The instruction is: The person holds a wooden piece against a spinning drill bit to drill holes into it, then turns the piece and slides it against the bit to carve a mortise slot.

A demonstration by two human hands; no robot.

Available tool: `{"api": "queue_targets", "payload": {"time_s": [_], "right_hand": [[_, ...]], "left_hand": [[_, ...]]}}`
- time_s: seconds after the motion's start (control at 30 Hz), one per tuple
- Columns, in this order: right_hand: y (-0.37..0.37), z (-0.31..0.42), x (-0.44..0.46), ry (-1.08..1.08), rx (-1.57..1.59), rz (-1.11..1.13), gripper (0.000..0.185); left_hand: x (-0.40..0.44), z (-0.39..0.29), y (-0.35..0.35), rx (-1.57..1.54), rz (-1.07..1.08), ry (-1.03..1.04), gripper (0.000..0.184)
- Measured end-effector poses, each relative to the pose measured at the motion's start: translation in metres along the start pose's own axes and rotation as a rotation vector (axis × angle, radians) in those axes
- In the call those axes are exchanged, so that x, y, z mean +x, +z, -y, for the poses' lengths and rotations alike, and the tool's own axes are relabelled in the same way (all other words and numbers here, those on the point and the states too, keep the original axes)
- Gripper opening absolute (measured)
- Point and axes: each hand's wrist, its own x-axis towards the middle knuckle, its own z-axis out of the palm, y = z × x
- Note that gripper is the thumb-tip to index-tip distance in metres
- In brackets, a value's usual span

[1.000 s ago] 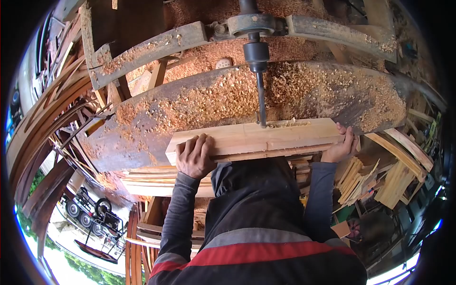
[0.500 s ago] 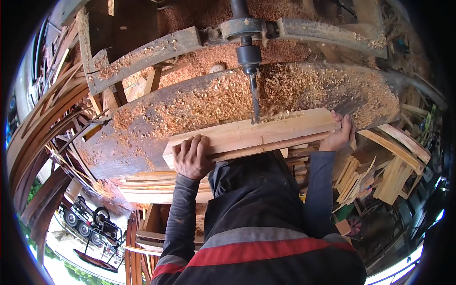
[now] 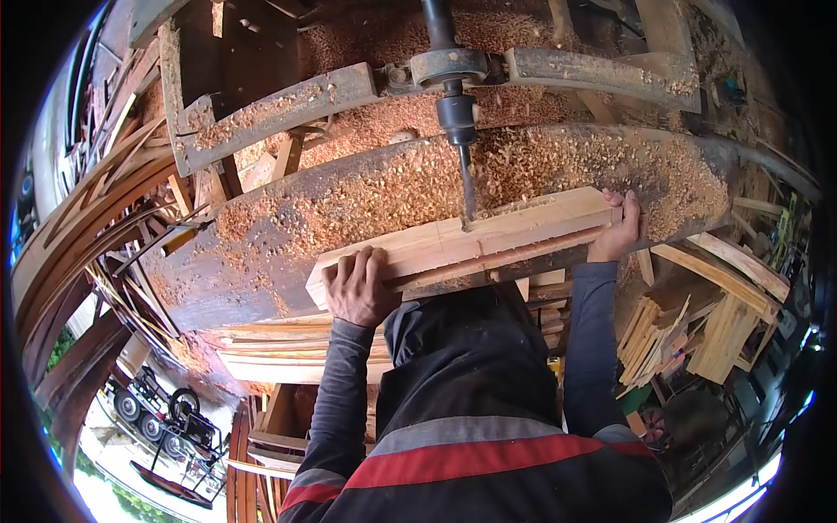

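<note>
A long pale wooden beam (image 3: 514, 228) lies slightly tilted across the dark board, its right end farther from my body. My left hand (image 3: 357, 283) is wrapped over its left end, fingers curled on the top face. At the other end, my right hand (image 3: 621, 228) grips the beam, fingers bent over the corner. A drill bit (image 3: 467, 185) hangs from a dark chuck (image 3: 457, 118); its tip meets the beam's far edge near the middle. Whether the tip has entered the wood I cannot tell. A reddish rough strip runs along the near side of the beam.
Wood shavings (image 3: 558, 161) cover much of the dark work board (image 3: 179, 283). A curved wooden frame (image 3: 279, 112) spans behind the drill. Stacked planks (image 3: 288, 349) lie below the board's near edge, and offcuts (image 3: 649, 336) are piled at the right. A wheeled machine (image 3: 166, 418) stands at lower left.
The beam has tilted a little more: its right end has moved away from my body with my right hand. My left hand has shifted slightly right, still gripping.
</note>
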Motion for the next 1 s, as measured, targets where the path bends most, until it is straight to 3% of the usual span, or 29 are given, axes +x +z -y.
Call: {"api": "queue_targets", "payload": {"time_s": [0.23,0.27,0.37,0.43,0.5,0.57,0.63,0.67,0.77,0.8,1.0], "right_hand": [[-0.008,-0.002,-0.002,0.026,0.080,0.061,0.013],[-0.012,0.009,-0.014,0.099,0.067,-0.049,0.016],[-0.058,-0.029,-0.013,0.016,0.036,-0.040,0.017],[-0.009,0.005,-0.012,0.107,0.092,-0.134,0.016],[-0.001,-0.007,0.004,0.044,0.131,-0.018,0.017],[-0.019,-0.008,-0.007,0.015,0.094,-0.007,0.016],[-0.045,-0.009,-0.025,0.146,0.085,-0.156,0.016],[-0.060,-0.013,-0.032,0.047,-0.002,-0.050,0.017],[-0.002,0.019,-0.016,0.157,0.024,-0.175,0.018],[-0.001,0.012,-0.006,0.137,-0.009,-0.060,0.019],[-0.051,-0.021,-0.027,0.104,0.097,-0.115,0.019]], "left_hand": [[-0.004,-0.002,0.000,0.006,-0.026,0.026,0.057],[-0.004,0.002,-0.004,0.019,-0.015,0.063,0.057],[0.004,0.010,-0.003,0.014,0.022,0.127,0.062],[0.005,0.013,-0.002,0.001,0.072,0.098,0.057],[-0.001,0.002,-0.001,0.006,0.044,0.071,0.056],[-0.010,0.001,-0.003,0.009,0.011,0.044,0.055],[-0.012,0.010,0.001,0.039,0.003,0.117,0.057],[-0.010,0.009,-0.005,0.027,0.048,0.129,0.057],[0.001,0.009,-0.001,0.036,0.053,0.087,0.057],[0.003,0.002,-0.006,0.006,0.082,0.085,0.057],[-0.016,0.014,0.002,0.036,0.020,0.125,0.060]]}}
